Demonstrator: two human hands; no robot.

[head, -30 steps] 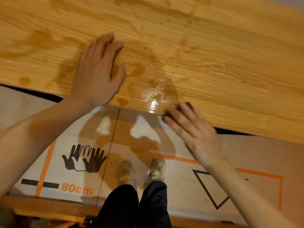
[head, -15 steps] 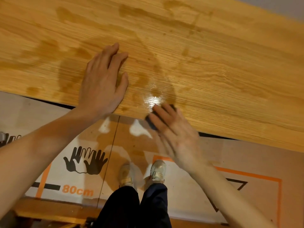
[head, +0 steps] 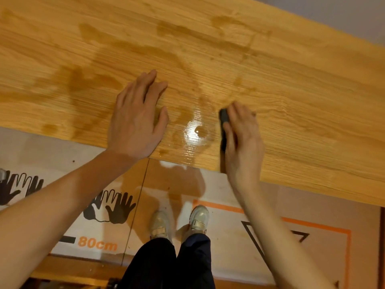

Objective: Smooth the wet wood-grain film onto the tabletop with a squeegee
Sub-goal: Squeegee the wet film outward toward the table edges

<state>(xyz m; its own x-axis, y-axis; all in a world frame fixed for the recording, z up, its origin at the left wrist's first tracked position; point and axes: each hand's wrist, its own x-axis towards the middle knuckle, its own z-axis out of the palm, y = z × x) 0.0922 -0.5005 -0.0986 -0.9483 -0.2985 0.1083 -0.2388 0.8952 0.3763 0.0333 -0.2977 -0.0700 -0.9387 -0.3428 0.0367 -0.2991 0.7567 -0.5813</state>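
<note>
The wood-grain film [head: 281,90] covers the tabletop, with dark wet patches and a glossy puddle [head: 195,132] near the front edge. My left hand [head: 136,119] lies flat on the film, fingers together, just left of the puddle. My right hand [head: 242,140] presses a black squeegee [head: 224,122] on the film right of the puddle. Only the squeegee's left edge shows; the rest is under my palm and fingers.
The table's front edge [head: 312,190] runs diagonally from left down to the right. Below it lies printed floor sheeting [head: 225,236] with orange lines, hand symbols and "80cm". My feet [head: 179,222] stand close to the table. A grey wall [head: 343,15] shows at top right.
My right hand has carried the squeegee from the table's front edge up onto the film and turned it upright. My left hand stays flat in about the same place.
</note>
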